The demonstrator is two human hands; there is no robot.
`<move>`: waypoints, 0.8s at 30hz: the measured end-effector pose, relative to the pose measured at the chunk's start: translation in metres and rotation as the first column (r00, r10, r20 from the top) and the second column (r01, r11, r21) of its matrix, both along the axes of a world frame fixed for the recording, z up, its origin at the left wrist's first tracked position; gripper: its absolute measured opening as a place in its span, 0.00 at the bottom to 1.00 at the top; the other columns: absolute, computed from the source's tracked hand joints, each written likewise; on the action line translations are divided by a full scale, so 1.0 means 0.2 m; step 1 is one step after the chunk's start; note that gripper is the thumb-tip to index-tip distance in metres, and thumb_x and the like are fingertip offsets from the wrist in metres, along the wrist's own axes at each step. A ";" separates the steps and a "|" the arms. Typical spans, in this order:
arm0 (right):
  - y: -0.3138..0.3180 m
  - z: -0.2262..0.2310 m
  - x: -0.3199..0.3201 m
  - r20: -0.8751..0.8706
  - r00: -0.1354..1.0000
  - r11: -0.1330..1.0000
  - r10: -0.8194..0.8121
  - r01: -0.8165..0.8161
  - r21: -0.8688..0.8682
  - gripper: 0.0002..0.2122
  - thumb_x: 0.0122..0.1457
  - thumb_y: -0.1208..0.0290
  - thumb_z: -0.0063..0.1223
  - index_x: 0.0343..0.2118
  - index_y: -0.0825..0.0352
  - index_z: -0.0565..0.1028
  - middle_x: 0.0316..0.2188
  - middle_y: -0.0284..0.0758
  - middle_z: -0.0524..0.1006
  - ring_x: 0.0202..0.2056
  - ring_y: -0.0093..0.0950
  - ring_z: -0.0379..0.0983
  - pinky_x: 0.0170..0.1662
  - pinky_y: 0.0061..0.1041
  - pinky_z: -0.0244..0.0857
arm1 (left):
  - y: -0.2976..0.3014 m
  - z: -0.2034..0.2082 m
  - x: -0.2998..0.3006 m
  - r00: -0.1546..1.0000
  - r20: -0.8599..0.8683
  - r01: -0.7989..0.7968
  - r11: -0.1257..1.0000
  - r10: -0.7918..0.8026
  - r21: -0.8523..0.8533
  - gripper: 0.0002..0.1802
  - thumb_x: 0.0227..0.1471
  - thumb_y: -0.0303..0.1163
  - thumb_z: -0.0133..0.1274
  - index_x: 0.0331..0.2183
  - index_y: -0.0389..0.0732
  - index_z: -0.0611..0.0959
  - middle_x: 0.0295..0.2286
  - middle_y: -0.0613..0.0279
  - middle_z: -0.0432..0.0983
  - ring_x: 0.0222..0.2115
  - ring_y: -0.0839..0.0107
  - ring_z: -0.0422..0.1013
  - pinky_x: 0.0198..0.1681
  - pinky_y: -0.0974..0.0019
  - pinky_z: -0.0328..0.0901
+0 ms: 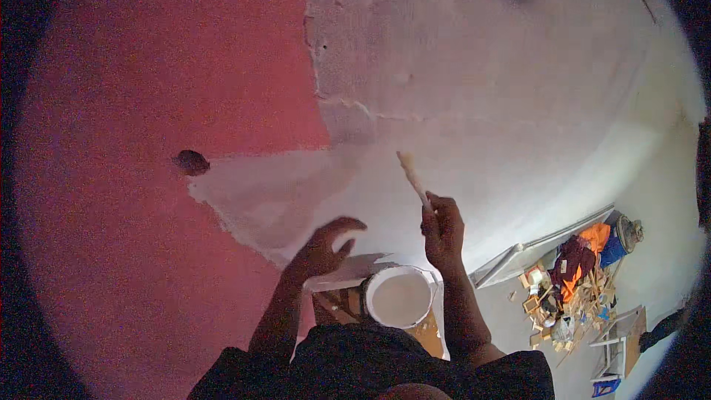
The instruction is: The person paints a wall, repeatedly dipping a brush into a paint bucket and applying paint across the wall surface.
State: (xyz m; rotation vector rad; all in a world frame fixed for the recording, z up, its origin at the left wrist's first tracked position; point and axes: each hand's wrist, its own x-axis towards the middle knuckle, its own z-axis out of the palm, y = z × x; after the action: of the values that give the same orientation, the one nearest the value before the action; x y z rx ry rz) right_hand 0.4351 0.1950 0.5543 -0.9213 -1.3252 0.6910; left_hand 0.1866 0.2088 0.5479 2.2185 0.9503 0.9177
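Observation:
My right hand (444,228) is closed around the lower end of a narrow pale tool (410,170). The tool slants up and to the left, with a rough beige upper part; its exact kind does not show. My left hand (329,244) is raised, holding nothing, with thumb and fingers curved apart. Both hands are in front of a wall, red paint (244,67) on its left part and whitish plaster (459,89) on its right. Below and between my hands stands a round white bucket (369,289) with an off-white mix in it.
A dark hole (191,163) sits in the wall at the left. The bucket is by a brown surface (429,335). Down at the right lie a heap of wood scraps (585,300), orange and dark cloth (574,267), a blue drum (615,248) and a white-legged table (629,330).

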 end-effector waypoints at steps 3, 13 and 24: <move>0.03 0.35 -0.09 0.428 0.819 0.912 -0.383 0.260 0.319 0.12 0.59 0.73 0.46 0.46 0.68 0.68 0.34 0.42 0.76 0.33 0.37 0.76 0.35 0.31 0.69 | 0.11 0.26 -0.10 0.987 0.093 -0.152 0.959 0.133 0.241 0.16 0.46 0.20 0.48 0.40 0.39 0.77 0.40 0.51 0.73 0.46 0.57 0.68 0.53 0.58 0.59; 0.23 1.14 -0.35 0.295 0.603 0.564 -0.741 0.322 0.760 0.10 0.57 0.76 0.47 0.42 0.68 0.72 0.33 0.45 0.76 0.35 0.41 0.75 0.36 0.36 0.70 | 0.67 1.29 -0.19 0.920 0.391 -0.371 0.271 -0.022 0.888 0.16 0.56 0.37 0.43 0.40 0.36 0.76 0.46 0.51 0.71 0.49 0.53 0.65 0.56 0.53 0.53; 0.26 0.95 -0.61 0.825 0.159 0.770 -0.542 0.488 0.411 0.19 0.55 0.75 0.42 0.51 0.72 0.64 0.30 0.51 0.73 0.26 0.41 0.76 0.24 0.37 0.71 | 0.89 1.35 -0.06 0.743 0.621 -0.639 0.011 -0.250 0.769 0.26 0.58 0.49 0.32 0.36 0.36 0.75 0.47 0.43 0.67 0.50 0.48 0.61 0.54 0.48 0.51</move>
State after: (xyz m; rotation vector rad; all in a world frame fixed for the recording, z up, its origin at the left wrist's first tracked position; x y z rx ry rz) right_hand 0.3140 0.2463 0.7439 -1.7610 -1.7883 -0.5989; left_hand 0.1745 0.3874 0.8178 2.2108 0.1084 3.1061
